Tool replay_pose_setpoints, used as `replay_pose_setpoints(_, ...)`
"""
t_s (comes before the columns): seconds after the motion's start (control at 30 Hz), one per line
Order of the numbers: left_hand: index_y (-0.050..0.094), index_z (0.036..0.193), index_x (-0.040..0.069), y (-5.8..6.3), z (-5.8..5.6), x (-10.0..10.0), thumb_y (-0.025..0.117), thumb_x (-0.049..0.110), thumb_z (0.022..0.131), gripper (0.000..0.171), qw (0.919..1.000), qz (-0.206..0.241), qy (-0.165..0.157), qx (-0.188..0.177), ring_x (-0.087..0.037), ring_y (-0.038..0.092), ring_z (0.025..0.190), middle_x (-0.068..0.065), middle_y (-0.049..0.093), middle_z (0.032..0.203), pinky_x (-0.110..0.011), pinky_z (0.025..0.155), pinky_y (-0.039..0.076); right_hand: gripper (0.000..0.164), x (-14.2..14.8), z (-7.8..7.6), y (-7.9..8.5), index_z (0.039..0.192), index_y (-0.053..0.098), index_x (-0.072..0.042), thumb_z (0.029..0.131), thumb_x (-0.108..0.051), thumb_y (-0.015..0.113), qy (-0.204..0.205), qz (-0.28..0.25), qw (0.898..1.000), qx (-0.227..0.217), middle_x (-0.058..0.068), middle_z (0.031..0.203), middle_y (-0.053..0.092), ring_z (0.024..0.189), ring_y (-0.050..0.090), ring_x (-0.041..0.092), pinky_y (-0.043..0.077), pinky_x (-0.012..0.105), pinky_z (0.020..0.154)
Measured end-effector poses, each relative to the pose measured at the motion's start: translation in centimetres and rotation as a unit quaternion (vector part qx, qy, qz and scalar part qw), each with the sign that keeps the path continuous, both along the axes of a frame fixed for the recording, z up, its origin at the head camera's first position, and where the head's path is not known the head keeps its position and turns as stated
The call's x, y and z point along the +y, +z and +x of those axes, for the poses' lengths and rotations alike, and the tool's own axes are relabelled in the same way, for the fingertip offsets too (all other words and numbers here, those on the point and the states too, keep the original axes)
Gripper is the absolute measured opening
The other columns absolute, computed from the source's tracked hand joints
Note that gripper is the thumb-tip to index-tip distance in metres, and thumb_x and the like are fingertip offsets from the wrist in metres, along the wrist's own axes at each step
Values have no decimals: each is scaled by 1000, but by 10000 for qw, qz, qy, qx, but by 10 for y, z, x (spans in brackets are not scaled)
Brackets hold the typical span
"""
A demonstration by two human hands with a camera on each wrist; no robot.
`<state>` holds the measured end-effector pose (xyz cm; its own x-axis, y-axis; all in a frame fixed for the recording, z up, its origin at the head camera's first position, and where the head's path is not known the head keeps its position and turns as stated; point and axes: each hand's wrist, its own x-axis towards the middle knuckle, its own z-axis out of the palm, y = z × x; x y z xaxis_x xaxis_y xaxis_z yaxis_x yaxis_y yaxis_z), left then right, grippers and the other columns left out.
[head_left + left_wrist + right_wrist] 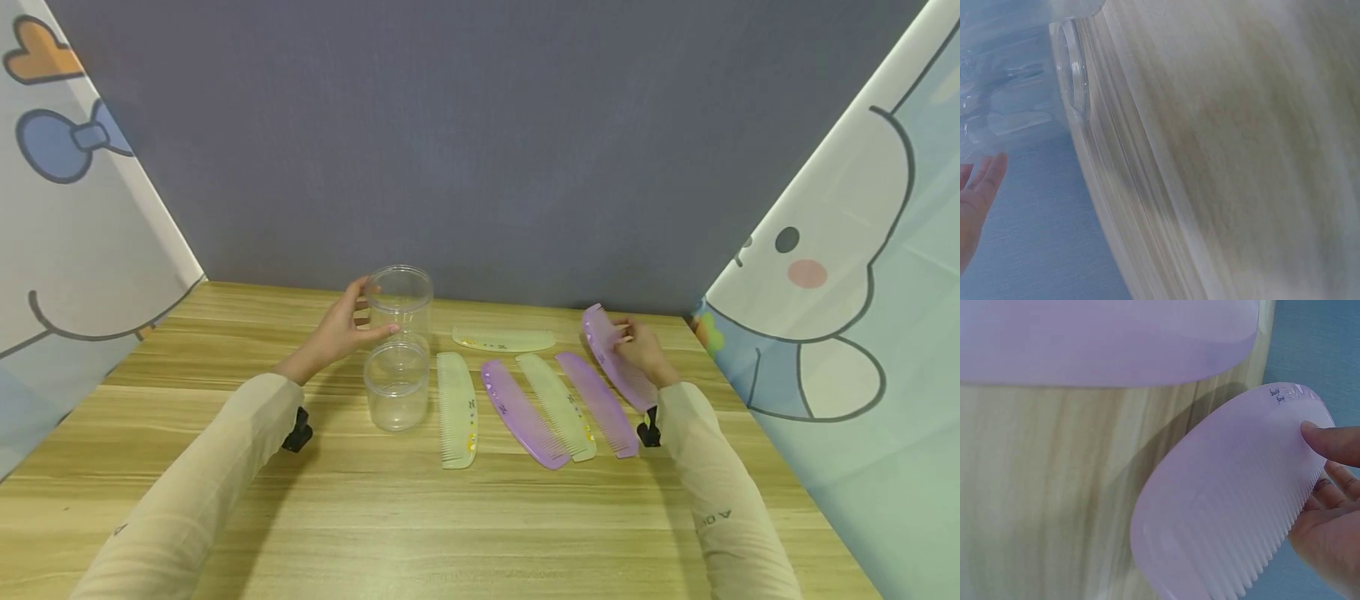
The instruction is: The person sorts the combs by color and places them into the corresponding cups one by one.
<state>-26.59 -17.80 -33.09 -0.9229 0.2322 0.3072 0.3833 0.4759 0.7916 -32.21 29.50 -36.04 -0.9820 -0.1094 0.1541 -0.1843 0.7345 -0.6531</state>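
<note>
My left hand (335,335) holds the farther of two clear plastic jars (415,321), thumb across its near side and fingers around its left. Its fingertips show against the clear wall in the left wrist view; the thumb is hidden there. Just in front stands the nearer clear jar (397,408). At the right, my right hand (641,348) pinches a purple comb (1235,481), thumb on its face near the printed end and fingers behind the teeth. That comb is tilted up, its shadow falling on the table. Another purple comb (598,404) lies just left of it.
On the wooden table (465,533) lie a green comb (456,408) beside the jars, a purple comb (521,412) with a green comb (557,404) against it, and a green comb (502,339) crosswise behind. A grey panel (450,150) closes off the back; printed panels flank both sides.
</note>
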Motion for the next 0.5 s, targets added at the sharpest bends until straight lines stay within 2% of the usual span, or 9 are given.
replay_pose_setpoints(0.23, 15, 141, -4, 0, 0, 0, 72, 11, 78, 85, 10000, -40, -19, -10, -50, 39, 122, -29, 32, 138, -57, 96, 42, 49, -4, -1, 6, 126, 41, 10, 79, 11, 51, 71, -422, 9991, -27, 32, 104, 56, 74, 55, 12, 47, 11, 58)
replay_pose_setpoints(0.5, 15, 141, -3, 2, 2, 0, 72, 12, 79, 86, 10000, -22, -10, -71, -49, 38, 122, -28, 31, 138, -57, 97, 42, 50, -13, -3, 14, 128, 39, 9, 81, 6, 56, 84, -587, 9982, 33, 31, 107, 54, 70, 53, 6, 53, 18, 61)
